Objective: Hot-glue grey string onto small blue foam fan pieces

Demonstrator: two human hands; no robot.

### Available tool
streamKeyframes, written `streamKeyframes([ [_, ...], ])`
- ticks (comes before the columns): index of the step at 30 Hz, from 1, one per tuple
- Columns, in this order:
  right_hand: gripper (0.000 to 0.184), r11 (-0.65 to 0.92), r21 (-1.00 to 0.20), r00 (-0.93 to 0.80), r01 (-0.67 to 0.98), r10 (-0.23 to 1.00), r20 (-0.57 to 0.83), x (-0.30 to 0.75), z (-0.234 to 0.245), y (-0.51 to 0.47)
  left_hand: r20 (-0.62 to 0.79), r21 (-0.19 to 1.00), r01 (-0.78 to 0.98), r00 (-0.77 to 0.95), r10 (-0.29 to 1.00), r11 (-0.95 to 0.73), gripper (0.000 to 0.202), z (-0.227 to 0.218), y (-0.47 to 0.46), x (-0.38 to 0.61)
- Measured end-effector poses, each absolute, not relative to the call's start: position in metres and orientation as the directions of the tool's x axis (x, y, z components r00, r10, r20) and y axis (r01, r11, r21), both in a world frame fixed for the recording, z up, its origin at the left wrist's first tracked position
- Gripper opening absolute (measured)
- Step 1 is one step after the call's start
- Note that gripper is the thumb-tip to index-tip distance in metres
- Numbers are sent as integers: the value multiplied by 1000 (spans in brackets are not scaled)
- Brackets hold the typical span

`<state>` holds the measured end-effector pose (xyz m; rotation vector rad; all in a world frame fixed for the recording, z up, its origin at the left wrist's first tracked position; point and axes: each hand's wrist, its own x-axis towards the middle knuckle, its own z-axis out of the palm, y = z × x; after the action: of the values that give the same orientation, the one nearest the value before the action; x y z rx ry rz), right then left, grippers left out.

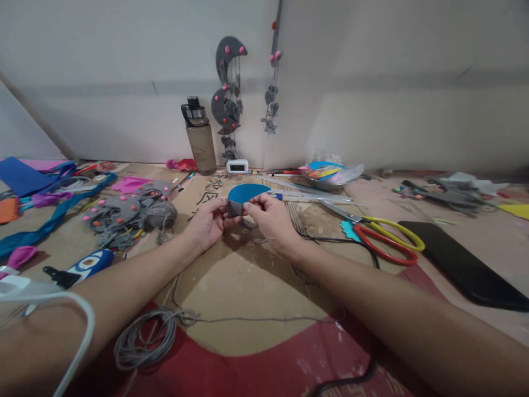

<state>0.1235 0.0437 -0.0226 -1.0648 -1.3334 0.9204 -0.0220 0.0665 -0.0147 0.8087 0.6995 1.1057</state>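
Both my hands meet over the middle of the cardboard-covered floor. My left hand (206, 223) and my right hand (270, 220) each pinch a small grey felt piece (236, 208) between thumb and fingers. A blue crescent-shaped felt piece (247, 192) lies just behind the grey one. A thin grey string (248, 318) runs from under my hands to a loose coil of grey cord (144, 339) near my left forearm.
Large scissors (386, 237) with red and yellow handles lie right of my hands, beside a black phone (463, 267). Grey felt cut-outs and a yarn ball (160, 214) sit at left. A glue gun (85, 264), water bottle (200, 138), small clock (237, 166) and hanging felt mobiles (228, 82) are around.
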Motion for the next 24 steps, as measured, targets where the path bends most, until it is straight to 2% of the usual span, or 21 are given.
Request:
streamKeyframes([
  [9,21,218,-974,39,-69,976,216,126,-25,48,-73,872,-441,309,948,211,13,-15,68,-21],
  [17,19,207,-959,-12,-195,977,213,123,-24,46,-59,863,-456,333,941,216,9,-15,68,-23],
  [21,21,225,-960,4,-168,974,228,123,-26,46,-53,879,-434,319,946,196,10,-14,67,-21],
  [24,22,250,-961,85,-116,967,241,125,-28,48,-4,931,-355,227,974,87,14,-16,65,-20],
])
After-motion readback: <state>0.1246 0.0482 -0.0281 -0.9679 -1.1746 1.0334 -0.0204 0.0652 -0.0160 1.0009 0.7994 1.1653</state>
